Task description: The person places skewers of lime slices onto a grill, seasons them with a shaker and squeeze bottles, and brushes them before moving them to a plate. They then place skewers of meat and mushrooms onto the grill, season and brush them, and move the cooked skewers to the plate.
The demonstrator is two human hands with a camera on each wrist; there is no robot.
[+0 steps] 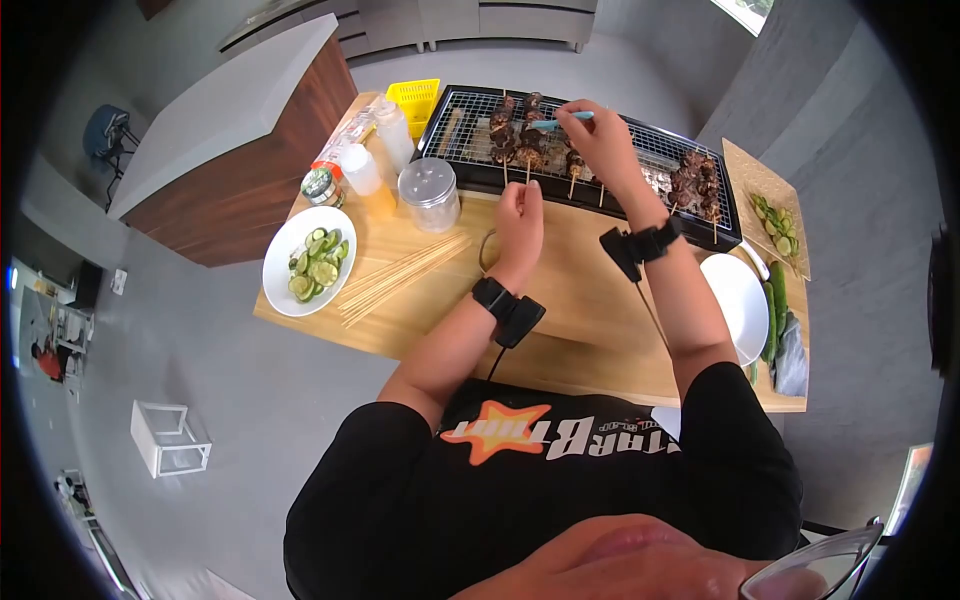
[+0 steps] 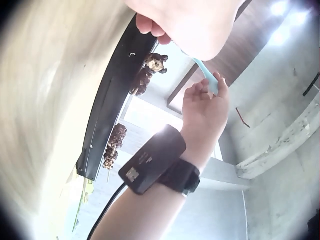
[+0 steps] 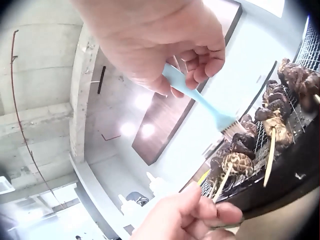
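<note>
The left hand [image 3: 172, 220] pinches a skewer [image 3: 238, 164] by the near edge of the grill [image 3: 295, 175]; the right hand [image 3: 155, 45] grips a brush [image 3: 223, 119], bristles at the meat. Steady hold, light strokes should serve best. Over the grill, the skewer looks dark, its near piece paler, cross-marked.

A light-blue brush with pale bristles [image 3: 202, 102] slants down toward the right wrist view's right side, its tip at the dark chunks. The bamboo skewer of charred brown chunks [image 3: 238, 164], a browned, scored piece nearest its bare stick, lies at the head view's upper centre.
</note>
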